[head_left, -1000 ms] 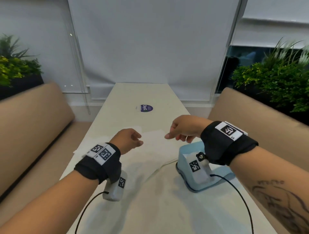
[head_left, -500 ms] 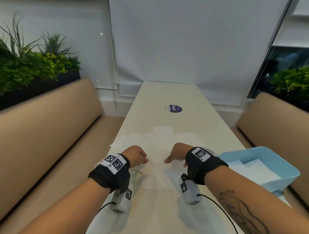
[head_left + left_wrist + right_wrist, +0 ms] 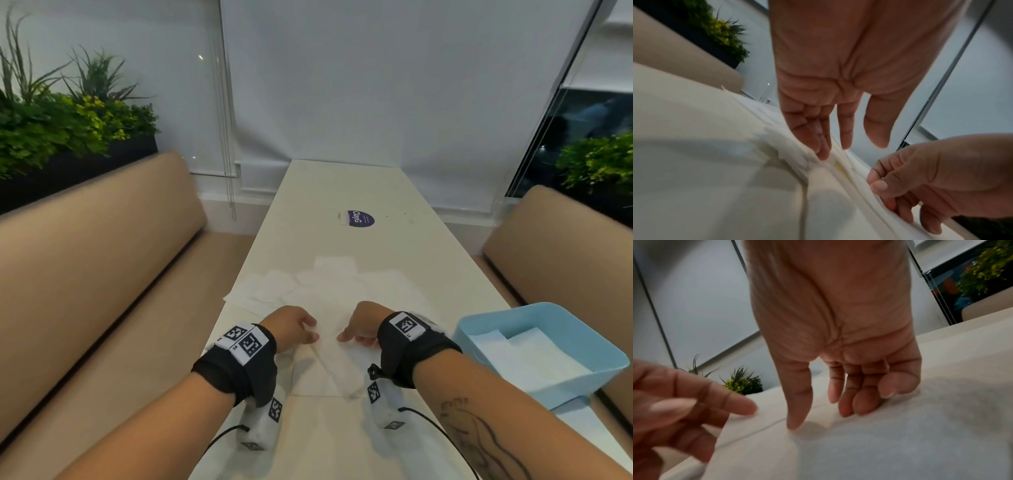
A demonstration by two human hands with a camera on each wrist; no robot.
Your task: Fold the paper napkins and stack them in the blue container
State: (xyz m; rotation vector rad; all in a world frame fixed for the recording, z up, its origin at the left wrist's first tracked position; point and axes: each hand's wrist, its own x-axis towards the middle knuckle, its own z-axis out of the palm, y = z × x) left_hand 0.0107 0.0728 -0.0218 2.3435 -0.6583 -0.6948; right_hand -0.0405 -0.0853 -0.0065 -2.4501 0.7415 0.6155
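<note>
Both hands had come down since a second earlier, the right one away from the blue container (image 3: 561,390) and onto the paper. Along the bench (image 3: 342,185), that container sat at the right edge with folded napkins (image 3: 527,356) already inside. A loose spread of napkins (image 3: 342,284) lay across the middle, and the nearest napkin (image 3: 329,363) lay squarely between the wrists. The left hand (image 3: 291,325) was open, fingertips touching the sheet. The right hand (image 3: 363,322) set thumb and curled fingers on it (pinching or not, I could not tell) and was the nearer to the container.
</note>
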